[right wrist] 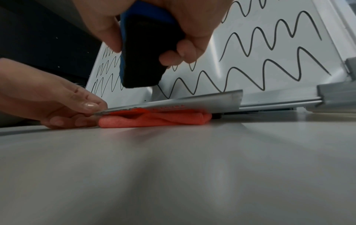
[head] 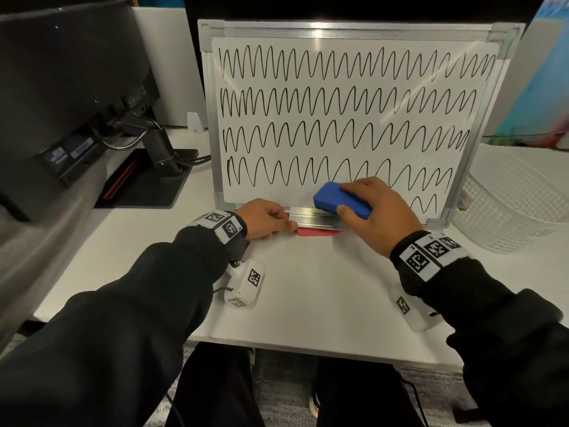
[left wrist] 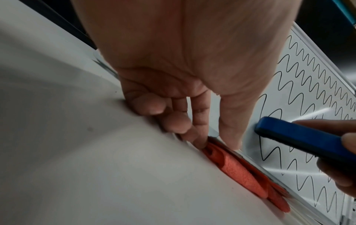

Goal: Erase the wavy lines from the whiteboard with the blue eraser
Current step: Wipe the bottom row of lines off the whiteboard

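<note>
Blue rectangular eraser [head: 342,200] gripped in right hand [head: 380,214], against aluminium-framed whiteboard [head: 308,140]; left hand [head: 265,222] pinching its bottom tray.

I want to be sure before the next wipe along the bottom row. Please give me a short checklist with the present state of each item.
1. Right hand grips blue eraser: ok.
2. Black felt face toward whiteboard: ok; contact cannot tell.
3. Left hand steadies the board's bottom tray: ok.
4. Red cloth stays wedged under the tray: ok.
5. Bottom row cleared: not ok, waves remain at right.
6. Upper four rows cleared: not ok.
</note>
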`<state>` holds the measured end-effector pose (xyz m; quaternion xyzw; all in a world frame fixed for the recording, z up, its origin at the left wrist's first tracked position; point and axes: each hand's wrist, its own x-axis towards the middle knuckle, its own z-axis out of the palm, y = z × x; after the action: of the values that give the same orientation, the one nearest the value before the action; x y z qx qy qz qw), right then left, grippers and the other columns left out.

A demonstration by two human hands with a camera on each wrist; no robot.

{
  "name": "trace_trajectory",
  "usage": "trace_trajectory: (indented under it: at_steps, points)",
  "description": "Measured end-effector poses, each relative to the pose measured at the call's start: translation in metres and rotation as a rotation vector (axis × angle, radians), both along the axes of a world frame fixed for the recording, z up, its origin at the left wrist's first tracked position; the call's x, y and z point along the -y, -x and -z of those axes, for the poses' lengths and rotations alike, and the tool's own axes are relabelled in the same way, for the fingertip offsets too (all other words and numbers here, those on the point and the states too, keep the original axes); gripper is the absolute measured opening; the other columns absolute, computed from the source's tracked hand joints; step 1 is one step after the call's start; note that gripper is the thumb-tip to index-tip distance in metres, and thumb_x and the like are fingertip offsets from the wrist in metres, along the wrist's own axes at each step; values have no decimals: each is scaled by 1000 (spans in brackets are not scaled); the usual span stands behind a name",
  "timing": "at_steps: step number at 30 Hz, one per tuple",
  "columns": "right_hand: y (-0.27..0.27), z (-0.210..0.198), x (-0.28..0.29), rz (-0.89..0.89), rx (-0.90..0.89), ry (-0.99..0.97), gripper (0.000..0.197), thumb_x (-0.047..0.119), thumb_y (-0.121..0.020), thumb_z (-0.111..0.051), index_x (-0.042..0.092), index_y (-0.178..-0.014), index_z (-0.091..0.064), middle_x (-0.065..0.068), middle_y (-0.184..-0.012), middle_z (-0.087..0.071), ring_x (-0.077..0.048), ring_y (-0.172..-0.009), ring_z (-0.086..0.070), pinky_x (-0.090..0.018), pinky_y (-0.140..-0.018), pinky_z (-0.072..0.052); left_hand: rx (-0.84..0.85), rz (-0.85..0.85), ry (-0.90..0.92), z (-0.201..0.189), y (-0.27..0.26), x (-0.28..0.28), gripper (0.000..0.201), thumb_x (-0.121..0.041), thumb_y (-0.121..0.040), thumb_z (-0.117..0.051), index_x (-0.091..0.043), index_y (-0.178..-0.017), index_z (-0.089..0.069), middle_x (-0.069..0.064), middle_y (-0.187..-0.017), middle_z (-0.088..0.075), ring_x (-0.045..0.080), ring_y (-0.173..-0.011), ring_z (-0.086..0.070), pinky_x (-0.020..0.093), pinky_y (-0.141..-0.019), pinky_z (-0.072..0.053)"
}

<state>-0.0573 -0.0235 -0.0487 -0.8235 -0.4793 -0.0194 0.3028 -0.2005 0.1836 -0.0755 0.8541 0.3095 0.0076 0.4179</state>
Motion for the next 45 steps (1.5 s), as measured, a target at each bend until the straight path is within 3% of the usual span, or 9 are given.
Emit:
trace_trajectory:
  at_steps: [4, 10, 14, 17, 22, 27, 32, 36, 45]
  points:
    - [-2, 1, 3, -4, -8, 23, 47, 44, -89, -57, 26, -132, -57, 7, -123, -53, -13, -101, -52, -27, -84, -42, 3, 9, -13, -2, 0, 2, 29, -43, -83, -73, -18, -98, -70, -4, -72, -61, 9, -57, -50, 11, -38, -37]
    - [-5, 3, 10, -20, 14, 139, 48, 46, -88, -57, 29, -132, -56, 7, -126, -53, -14, -105, -54, -29, -86, -45, 22, -20, -74, -5, 1, 2, 36, -47, -84, -69, -13, -97, -68, -1, -68, -61, 11, -53, -52, 19, -44, -40]
    - [-8, -1, 14, 0, 13, 27, 47, 43, -90, -57, 28, -135, -55, 7, -127, -50, -12, -104, -51, -26, -86, -41, 25, -15, -117, -10, -2, 6, 36, -50, -82, -70, -15, -90, -67, 1, -66, -62, 12, -51, -53, 22, -46, -44]
    - [-8, 2, 15, -20, 23, 124, 50, 45, -88, -58, 34, -136, -52, 8, -127, -49, -14, -105, -52, -25, -82, -40, 94, -5, -294, -15, -5, 9, 32, -51, -81, -70, -19, -80, -64, -2, -70, -62, 12, -63, -55, 28, -61, -48]
    - [-5, 5, 14, -64, 82, 244, 59, 41, -82, -65, 31, -138, -49, 6, -129, -47, -17, -102, -54, -26, -78, -41, 135, 95, -451, -22, -8, 20, 21, -44, -80, -73, -27, -80, -61, -8, -75, -59, 10, -68, -54, 24, -62, -46]
    - [-7, 2, 15, -62, 121, 171, 58, 42, -82, -63, 31, -137, -50, 8, -128, -47, -16, -99, -55, -28, -78, -45, 45, 200, -492, -17, -9, 22, 22, -43, -78, -75, -32, -94, -64, -12, -94, -56, 9, -85, -56, 26, -75, -47]
    - [-4, -2, 5, -180, 198, 178, 61, 29, -85, -60, 28, -143, -42, 4, -137, -41, -17, -117, -45, -31, -87, -45, 14, 193, -464, -15, -4, 18, 15, -32, -81, -74, -32, -96, -70, -9, -94, -61, 12, -89, -59, 30, -82, -52]
    - [-5, -2, -5, -218, 267, 164, 55, 16, -91, -54, 24, -144, -42, -5, -139, -41, -25, -120, -41, -32, -91, -41, 22, 171, -409, -14, -5, 16, 13, -28, -80, -74, -34, -91, -71, -8, -90, -65, 12, -86, -61, 30, -82, -53]
    - [-10, -4, 0, -66, 249, -7, 43, 16, -86, -59, 18, -129, -56, -7, -126, -50, -26, -112, -47, -35, -83, -48, 20, 165, -406, -14, -5, 15, 14, -30, -83, -72, -32, -97, -71, -9, -92, -63, 9, -86, -58, 22, -74, -46]
